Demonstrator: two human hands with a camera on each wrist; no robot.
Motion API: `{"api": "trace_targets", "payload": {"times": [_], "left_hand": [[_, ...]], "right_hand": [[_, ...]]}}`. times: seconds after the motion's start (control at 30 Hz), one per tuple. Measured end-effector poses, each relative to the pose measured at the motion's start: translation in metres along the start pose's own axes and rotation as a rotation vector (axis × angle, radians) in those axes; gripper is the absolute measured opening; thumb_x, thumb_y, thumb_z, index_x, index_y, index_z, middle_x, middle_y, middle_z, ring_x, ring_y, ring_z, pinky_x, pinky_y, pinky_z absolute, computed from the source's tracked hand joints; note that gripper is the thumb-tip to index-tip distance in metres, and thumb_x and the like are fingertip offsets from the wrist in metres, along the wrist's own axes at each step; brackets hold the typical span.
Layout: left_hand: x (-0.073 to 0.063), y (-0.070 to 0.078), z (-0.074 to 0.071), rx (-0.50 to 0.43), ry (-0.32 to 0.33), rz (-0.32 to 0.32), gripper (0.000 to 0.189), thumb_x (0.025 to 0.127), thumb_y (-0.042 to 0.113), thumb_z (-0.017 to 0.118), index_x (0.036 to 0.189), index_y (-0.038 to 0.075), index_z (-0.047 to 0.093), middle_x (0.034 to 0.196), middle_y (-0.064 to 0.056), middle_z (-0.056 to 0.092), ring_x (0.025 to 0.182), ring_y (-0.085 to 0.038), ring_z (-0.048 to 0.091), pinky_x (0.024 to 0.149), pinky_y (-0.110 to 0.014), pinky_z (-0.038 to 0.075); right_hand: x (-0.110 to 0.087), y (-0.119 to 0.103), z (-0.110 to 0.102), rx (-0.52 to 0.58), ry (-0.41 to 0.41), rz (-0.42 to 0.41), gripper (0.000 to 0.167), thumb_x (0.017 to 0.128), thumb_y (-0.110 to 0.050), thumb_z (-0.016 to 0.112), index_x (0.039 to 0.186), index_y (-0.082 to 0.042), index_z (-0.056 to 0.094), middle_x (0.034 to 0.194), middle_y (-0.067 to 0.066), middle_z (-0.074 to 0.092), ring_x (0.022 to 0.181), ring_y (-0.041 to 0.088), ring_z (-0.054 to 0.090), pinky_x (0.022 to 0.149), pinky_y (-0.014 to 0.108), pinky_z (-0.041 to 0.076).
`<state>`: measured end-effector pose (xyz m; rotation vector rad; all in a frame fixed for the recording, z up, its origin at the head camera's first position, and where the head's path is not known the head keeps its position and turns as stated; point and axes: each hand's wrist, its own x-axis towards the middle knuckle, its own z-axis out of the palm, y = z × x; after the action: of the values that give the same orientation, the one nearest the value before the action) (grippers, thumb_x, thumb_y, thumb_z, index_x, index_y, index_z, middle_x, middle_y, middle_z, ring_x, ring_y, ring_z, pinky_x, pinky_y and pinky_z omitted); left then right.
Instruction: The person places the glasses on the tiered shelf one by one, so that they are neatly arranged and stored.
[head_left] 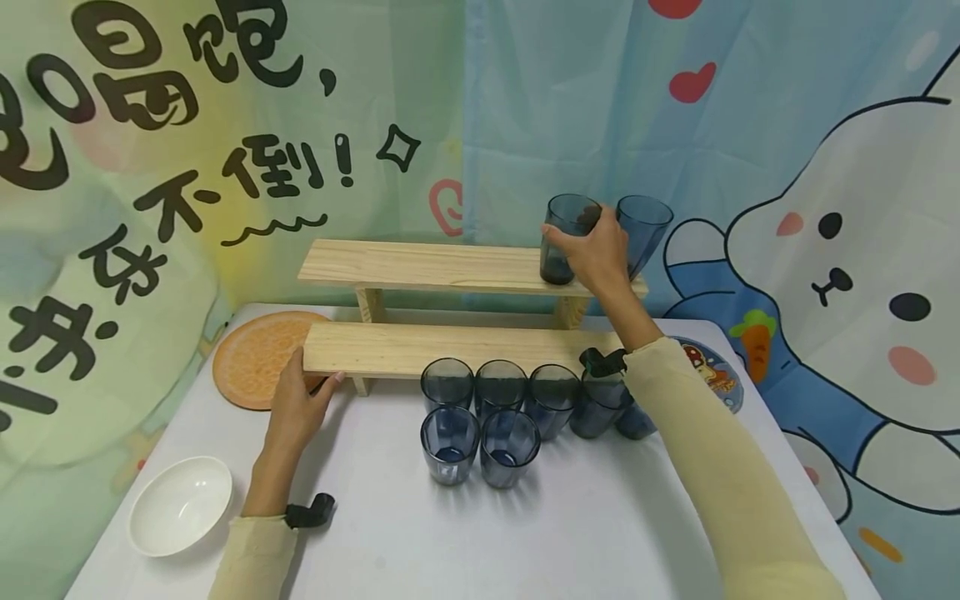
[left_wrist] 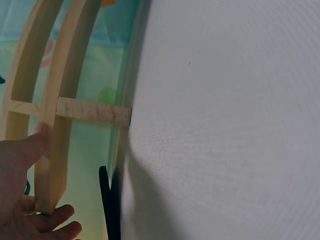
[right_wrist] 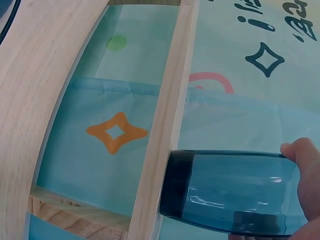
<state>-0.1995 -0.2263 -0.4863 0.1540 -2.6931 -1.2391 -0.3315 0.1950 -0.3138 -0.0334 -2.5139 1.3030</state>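
Note:
My right hand [head_left: 600, 250] grips a dark blue drinking glass [head_left: 556, 250] near its rim; the glass stands upright with its base at the upper board. In the right wrist view the thumb lies at the rim of the glass [right_wrist: 230, 192]. Just to the right is a second blue glass [head_left: 643, 229] at the end of the upper board. My left hand [head_left: 296, 408] holds the left end of the two-tier wooden shelf's lower board [head_left: 375, 350]. In the left wrist view its thumb presses the board's front edge and the fingers reach round the end.
Several more blue glasses [head_left: 510, 447] stand upright in rows before the shelf, some partly behind the right forearm. A white bowl [head_left: 182, 507] sits at the front left. An orange round mat [head_left: 258, 358] lies left of the shelf, a patterned one [head_left: 720, 375] at right. A printed curtain [head_left: 540, 100] hangs behind.

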Motion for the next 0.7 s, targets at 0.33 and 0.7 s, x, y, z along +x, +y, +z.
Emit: {"api": "trace_targets", "payload": {"times": [0.33, 0.7], "left_hand": [[0.002, -0.001, 0.002, -0.014, 0.002, 0.012, 0.085, 0.106, 0.029, 0.067, 0.164, -0.009, 0.017, 0.162, -0.038, 0.031, 0.153, -0.053, 0.028, 0.125, -0.064, 0.024], [0.001, -0.002, 0.000, -0.009, -0.003, 0.010, 0.086, 0.106, 0.029, 0.066, 0.164, -0.009, 0.016, 0.163, -0.037, 0.029, 0.155, -0.052, 0.027, 0.127, -0.063, 0.022]], "right_hand": [[-0.004, -0.002, 0.000, 0.002, -0.018, 0.043, 0.114, 0.093, -0.054, 0.077, 0.168, -0.008, 0.006, 0.166, 0.024, 0.034, 0.149, 0.044, 0.041, 0.116, 0.062, 0.041], [-0.029, -0.017, -0.014, -0.010, 0.124, -0.297, 0.092, 0.100, -0.044, 0.072, 0.169, -0.012, 0.020, 0.172, 0.016, 0.027, 0.159, 0.035, 0.028, 0.125, 0.059, 0.031]]}}
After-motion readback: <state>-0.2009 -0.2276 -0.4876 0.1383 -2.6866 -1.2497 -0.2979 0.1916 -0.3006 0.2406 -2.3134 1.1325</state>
